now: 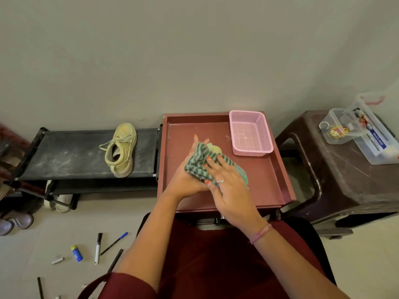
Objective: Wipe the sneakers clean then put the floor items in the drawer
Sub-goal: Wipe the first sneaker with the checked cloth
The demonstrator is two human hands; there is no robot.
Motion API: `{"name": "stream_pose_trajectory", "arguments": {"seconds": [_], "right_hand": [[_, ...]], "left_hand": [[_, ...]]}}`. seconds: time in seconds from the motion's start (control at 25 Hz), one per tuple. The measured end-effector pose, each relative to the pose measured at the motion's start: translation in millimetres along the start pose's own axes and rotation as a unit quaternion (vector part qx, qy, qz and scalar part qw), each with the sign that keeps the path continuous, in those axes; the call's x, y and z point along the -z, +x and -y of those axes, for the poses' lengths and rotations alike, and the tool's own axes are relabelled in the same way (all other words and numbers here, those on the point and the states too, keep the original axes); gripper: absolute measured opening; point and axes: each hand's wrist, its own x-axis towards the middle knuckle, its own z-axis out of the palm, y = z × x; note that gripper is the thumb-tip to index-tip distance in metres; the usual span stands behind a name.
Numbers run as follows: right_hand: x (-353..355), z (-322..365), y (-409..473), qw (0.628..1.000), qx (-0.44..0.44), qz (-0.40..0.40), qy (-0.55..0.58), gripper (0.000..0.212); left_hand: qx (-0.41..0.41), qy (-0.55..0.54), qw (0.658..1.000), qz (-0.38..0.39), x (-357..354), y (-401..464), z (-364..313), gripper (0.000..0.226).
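Over the red cabinet top (265,184), my left hand (185,178) holds a pale yellow sneaker (213,147) from the left. The shoe is almost fully hidden under a green striped cloth (197,164). My right hand (228,188) presses the cloth onto the shoe, fingers spread. The matching sneaker (119,149) lies upright on the black shoe rack (64,156) to the left. On the floor at lower left lie a blue glue stick (76,253), a marker (98,248), a blue-capped pen (114,243), a black pen (115,260) and a small white piece (57,260).
A pink mesh basket (250,134) stands at the cabinet top's back right. A drawer handle (218,220) shows below its front edge. A brown plastic stool (336,169) on the right carries clear boxes (349,128). More shoes (15,223) sit by the rack.
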Motion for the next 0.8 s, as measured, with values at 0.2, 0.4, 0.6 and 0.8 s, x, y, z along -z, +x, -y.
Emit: {"name": "stream_pose_trajectory", "arguments": {"seconds": [0.2,0.4,0.6,0.8], "right_hand": [[-6,-8,-18,0.996,0.038,-0.003,-0.086,0.046],[1,-8,26,0.998,-0.069,0.001,-0.014,0.049],[11,-10,15,0.999,0.002,0.031,0.014,0.044],[-5,-24,-32,0.99,0.136,-0.008,-0.03,0.046]], "left_hand": [[0.015,-0.04,0.999,0.004,-5,-2,10,0.128],[0.031,0.009,0.999,-0.024,-13,2,0,0.075],[0.038,-0.026,0.999,-0.029,-12,-3,1,0.084],[0.056,-0.093,0.993,-0.04,-1,-1,12,0.076]]}}
